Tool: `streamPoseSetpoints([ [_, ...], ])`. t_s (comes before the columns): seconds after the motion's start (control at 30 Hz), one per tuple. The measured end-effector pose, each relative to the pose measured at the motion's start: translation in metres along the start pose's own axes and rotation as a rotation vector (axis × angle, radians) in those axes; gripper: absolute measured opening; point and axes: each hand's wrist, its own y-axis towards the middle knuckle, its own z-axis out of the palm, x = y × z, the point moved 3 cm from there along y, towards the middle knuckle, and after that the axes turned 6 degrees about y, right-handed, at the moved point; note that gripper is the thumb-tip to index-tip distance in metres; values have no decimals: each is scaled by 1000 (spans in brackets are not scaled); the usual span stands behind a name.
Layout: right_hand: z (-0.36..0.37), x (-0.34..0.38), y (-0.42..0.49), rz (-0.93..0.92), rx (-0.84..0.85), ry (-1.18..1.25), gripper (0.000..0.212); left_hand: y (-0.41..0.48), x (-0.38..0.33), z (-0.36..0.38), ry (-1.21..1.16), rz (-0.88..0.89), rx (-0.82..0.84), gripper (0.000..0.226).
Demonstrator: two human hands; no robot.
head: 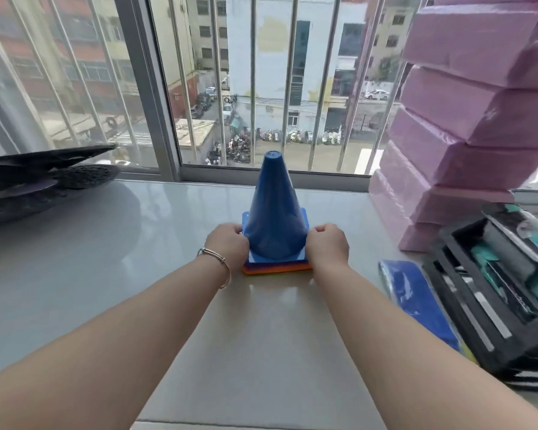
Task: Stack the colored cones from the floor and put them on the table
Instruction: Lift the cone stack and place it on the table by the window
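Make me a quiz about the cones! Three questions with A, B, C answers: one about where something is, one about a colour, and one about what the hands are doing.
1. Where does the cone stack stand?
A. On the floor
B. On the table, in front of the window
C. On top of the pink blocks

2. What colour is the top cone?
A. Blue
B. Green
C. White

3. What are the left hand and right hand doing?
A. Both hang in the air, far from the stack
B. One lifts the cone by its tip
C. Each holds a side of the stack's base

Answers:
1. B: the stack's orange bottom edge rests on the table, with the window behind it.
2. A: the tall outer cone is blue all over.
3. C: the curled fingers of both hands sit against the left and right base edges.
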Motion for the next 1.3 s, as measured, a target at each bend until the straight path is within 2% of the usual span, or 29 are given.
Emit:
streamPoseSetpoints([
  [0.23,18,10,37,-24,-37,-72,21,48,-7,1,35,40,-3,19],
  [0.43,34,16,60,-5,-35,-33,30,82,-7,-2,8,114,20,21],
  [0.7,48,25,87,-39,-9,-43,20,110,-10,-1,-16,148,12,20],
  [0.97,50,26,97,-62,37,-115,23,115,-16,0,-44,114,17,29],
  [1.13,54,28,104,-50,60,-94,19,117,-15,-1,-88,69,28,25],
  [1.3,58,26,111,-34,74,-59,36,116,-17,-1,-122,49,32,27],
])
